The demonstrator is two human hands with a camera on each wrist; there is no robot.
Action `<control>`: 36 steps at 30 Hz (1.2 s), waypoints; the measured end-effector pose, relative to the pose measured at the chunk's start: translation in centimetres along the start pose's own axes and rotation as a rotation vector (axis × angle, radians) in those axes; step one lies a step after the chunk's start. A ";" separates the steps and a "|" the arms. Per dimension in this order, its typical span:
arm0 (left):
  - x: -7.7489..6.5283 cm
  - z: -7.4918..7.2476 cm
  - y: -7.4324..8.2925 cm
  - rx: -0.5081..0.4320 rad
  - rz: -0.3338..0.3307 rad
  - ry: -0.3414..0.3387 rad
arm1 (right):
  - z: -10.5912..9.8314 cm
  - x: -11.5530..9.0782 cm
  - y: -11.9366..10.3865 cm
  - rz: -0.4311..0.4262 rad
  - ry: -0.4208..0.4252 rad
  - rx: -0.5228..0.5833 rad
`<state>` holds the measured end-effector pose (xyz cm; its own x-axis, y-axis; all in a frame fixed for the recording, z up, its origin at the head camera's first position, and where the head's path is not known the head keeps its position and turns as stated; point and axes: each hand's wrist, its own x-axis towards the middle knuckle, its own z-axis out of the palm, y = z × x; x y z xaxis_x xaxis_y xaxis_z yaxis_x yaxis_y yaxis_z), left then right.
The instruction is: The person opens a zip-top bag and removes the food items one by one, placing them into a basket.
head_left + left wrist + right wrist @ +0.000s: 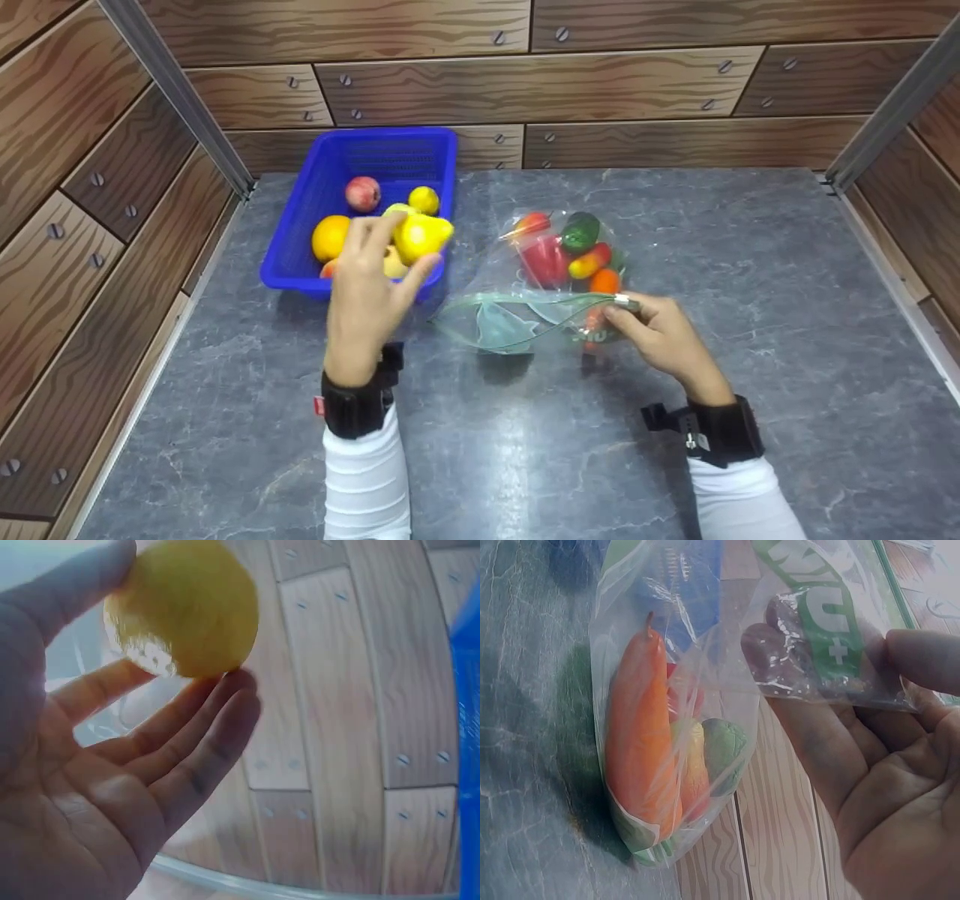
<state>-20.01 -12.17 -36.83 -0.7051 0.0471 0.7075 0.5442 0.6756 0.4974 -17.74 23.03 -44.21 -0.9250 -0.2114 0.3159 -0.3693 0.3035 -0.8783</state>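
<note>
Left fingers (pixel 214 742), yellow fruit (pixel 187 611) between, right fingers (pixel 628 322) pinching bag (pixel 504 328)

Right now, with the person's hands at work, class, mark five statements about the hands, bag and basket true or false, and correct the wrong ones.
1. The left hand holds a yellow fruit. True.
2. The right hand is inside the basket. False: it grips the edge of the clear bag.
3. A dark green vegetable lies in the clear bag. True.
4. The bag's mouth is sealed shut. False: it gapes open.
5. The blue basket holds nothing. False: an orange fruit is among several fruits in it.
</note>
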 end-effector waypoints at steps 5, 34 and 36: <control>0.5 0.0 -1.8 -0.002 -0.044 0.105 | 0.0 0.0 0.0 0.000 -0.009 0.012; 4.7 1.9 -9.6 0.170 -0.333 -0.017 | 0.1 0.1 -0.1 0.012 -0.015 0.010; 5.0 2.1 -10.0 0.197 -0.355 -0.057 | 0.1 0.1 -0.1 0.013 -0.026 0.024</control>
<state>-29.93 -17.17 -39.36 -0.8604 -0.1771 0.4778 0.1694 0.7849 0.5960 -17.78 22.93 -44.15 -0.9269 -0.2319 0.2950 -0.3545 0.2837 -0.8910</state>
